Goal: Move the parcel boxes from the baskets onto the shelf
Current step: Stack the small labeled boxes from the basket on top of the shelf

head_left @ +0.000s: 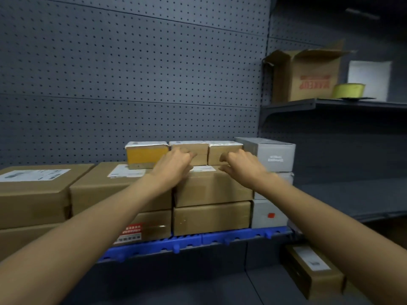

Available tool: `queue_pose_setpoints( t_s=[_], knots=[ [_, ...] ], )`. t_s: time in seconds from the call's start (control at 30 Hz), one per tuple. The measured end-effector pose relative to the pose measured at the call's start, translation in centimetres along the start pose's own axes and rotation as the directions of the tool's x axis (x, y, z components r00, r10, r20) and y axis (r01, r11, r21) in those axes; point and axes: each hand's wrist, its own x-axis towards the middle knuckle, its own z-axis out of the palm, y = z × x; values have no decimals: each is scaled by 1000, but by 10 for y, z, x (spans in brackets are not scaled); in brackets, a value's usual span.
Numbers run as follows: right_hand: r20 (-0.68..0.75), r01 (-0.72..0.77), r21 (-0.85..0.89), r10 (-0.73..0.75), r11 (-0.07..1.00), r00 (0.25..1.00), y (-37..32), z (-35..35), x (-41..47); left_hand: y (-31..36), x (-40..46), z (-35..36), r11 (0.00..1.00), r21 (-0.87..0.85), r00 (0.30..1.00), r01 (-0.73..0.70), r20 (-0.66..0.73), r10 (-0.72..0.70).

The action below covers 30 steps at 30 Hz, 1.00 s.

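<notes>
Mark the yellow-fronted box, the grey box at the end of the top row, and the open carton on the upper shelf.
yellow-fronted box [144,157], head view, on its yellow front face.
grey box [276,156], head view, on its front face.
open carton [308,80], head view, on its printed front side.

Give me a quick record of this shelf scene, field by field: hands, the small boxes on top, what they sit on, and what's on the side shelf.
left hand: left hand, fingers curled at the middle small box
right hand: right hand, fingers curled at the right small box
top row: yellow-taped box, then the two brown ones, then a grey box
support: large brown boxes stacked on the shelf
side shelf: open carton, yellow roll
grip: contact unclear
</notes>
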Motion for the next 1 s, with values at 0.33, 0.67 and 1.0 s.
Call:
queue_pose_setpoints(
  t_s=[0.33, 0.67, 1.0],
  knots=[
    [156, -165, -29, 167, 986, 974, 81, 10, -130, 151, 5, 50, 948, -223, 970, -227, 38, 241],
    [377, -406, -99, 412, 909, 830, 158, 73, -266, 289, -30, 147, 878, -372, 888, -301, 227, 400],
    [599, -584, -92, 513, 807, 614, 170, 179, -394, 384, -106, 251, 821, -453, 673, -346, 490, 554]
  ],
)
